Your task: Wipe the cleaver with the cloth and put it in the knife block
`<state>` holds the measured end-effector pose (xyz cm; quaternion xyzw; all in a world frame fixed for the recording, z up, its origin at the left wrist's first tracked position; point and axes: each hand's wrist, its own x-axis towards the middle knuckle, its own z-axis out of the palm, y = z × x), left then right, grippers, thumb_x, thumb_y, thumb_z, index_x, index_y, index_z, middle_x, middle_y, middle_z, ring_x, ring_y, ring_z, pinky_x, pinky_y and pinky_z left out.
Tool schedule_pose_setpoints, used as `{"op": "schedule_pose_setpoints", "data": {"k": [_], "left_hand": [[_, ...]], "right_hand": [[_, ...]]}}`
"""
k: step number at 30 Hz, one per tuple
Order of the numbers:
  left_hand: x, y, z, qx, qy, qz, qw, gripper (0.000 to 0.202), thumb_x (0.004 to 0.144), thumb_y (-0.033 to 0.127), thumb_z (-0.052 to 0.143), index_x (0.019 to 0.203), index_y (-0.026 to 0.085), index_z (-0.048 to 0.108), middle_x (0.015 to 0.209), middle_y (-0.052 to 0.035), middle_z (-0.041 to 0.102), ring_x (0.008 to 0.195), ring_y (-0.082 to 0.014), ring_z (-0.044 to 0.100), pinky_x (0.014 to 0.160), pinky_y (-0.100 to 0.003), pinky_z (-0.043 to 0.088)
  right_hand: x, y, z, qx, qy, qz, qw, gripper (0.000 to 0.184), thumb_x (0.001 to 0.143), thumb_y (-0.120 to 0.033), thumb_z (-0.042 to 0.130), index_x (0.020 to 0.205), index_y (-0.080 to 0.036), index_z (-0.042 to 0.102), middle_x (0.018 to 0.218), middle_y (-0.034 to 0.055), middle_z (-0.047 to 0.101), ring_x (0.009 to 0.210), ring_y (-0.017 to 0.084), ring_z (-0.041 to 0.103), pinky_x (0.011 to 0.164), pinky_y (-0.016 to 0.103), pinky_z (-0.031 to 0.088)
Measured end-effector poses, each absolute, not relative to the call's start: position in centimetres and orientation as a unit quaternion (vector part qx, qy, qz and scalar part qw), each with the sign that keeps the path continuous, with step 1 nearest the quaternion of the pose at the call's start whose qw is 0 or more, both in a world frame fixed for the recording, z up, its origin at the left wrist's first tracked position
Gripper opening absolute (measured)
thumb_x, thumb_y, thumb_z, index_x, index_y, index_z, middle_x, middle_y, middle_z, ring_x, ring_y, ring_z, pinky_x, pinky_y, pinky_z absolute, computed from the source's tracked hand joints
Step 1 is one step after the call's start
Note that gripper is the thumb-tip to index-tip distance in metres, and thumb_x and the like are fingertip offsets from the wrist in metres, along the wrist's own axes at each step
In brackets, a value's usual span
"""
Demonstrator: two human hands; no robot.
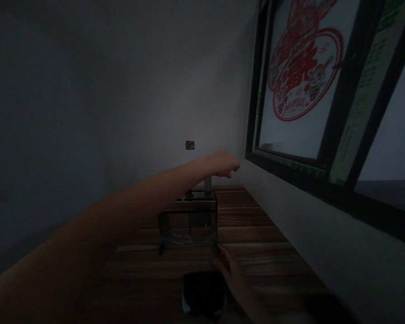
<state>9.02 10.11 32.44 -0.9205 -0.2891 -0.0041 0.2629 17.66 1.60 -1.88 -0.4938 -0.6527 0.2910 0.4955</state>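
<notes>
My left arm reaches across from the lower left, and my left hand [224, 164] is raised above a tabletop item, in front of the wall. Its fingers curl downward, and their inner side is hidden. Below it stands a black-framed, box-like item [189, 207] with a see-through front and dark legs. A greyish upright piece [208, 184] rises behind its top. My right hand [232, 270] is low, by the item's right front leg, with fingers stretched forward; contact is unclear in the dimness. Just left of that wrist lies a dark, rounded-square object [204, 292], its kind unclear.
The wood-striped tabletop [256, 243] runs up to a pale wall [138, 90] with a small socket-like opening [190, 145]. On the right is a dark-framed window [286, 164] with red round decorations [307, 74]. A dark shape [327, 308] sits at the lower right.
</notes>
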Motion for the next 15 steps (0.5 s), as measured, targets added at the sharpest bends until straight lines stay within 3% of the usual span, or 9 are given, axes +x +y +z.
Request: {"op": "schedule_pose_setpoints", "data": {"k": [2,6,11,15], "left_hand": [[7.7,7.5,33.2,-0.929,-0.254,-0.076,0.257,0.026,0.079,0.025,0.057,0.104,0.018,0.06,0.102,-0.0072,0.066,0.093,-0.0199,0.059,0.083,-0.033,0.041],[2.2,2.3,30.5,-0.919,-0.22,-0.292,0.147,0.025,0.084,0.027,0.049,0.107,0.02,0.056,0.107,-0.0033,0.063,0.1,-0.0143,0.056,0.09,-0.027,0.038],[-8.1,1.8,21.0,-0.738,-0.414,-0.533,0.002,0.023,0.084,0.032,0.046,0.101,0.02,0.056,0.099,-0.0037,0.064,0.094,-0.0172,0.059,0.086,-0.03,0.044],[-14.0,4.9,14.3,-0.648,-0.503,-0.557,-0.133,0.04,0.076,0.04,0.052,0.109,0.018,0.049,0.112,-0.0086,0.058,0.104,-0.0214,0.055,0.091,-0.034,0.042]], "right_hand": [[17.7,1.6,-1.9,-0.491,-0.653,0.289,0.498,0.039,0.079,-0.032,0.05,0.117,-0.021,0.054,0.121,0.0076,0.057,0.113,0.022,0.05,0.099,0.042,0.036],[17.8,1.4,-1.7,-0.478,-0.643,0.315,0.508,0.039,0.079,-0.035,0.051,0.115,-0.021,0.055,0.119,0.0087,0.057,0.111,0.023,0.052,0.098,0.042,0.038],[18.7,1.8,0.7,-0.459,-0.611,0.326,0.556,0.042,0.078,-0.04,0.053,0.114,-0.02,0.052,0.118,0.0102,0.057,0.107,0.024,0.055,0.094,0.042,0.041],[19.8,4.1,5.1,-0.446,-0.607,0.294,0.588,0.045,0.074,-0.042,0.058,0.114,-0.021,0.051,0.119,0.0099,0.056,0.108,0.025,0.053,0.093,0.042,0.042]]}}
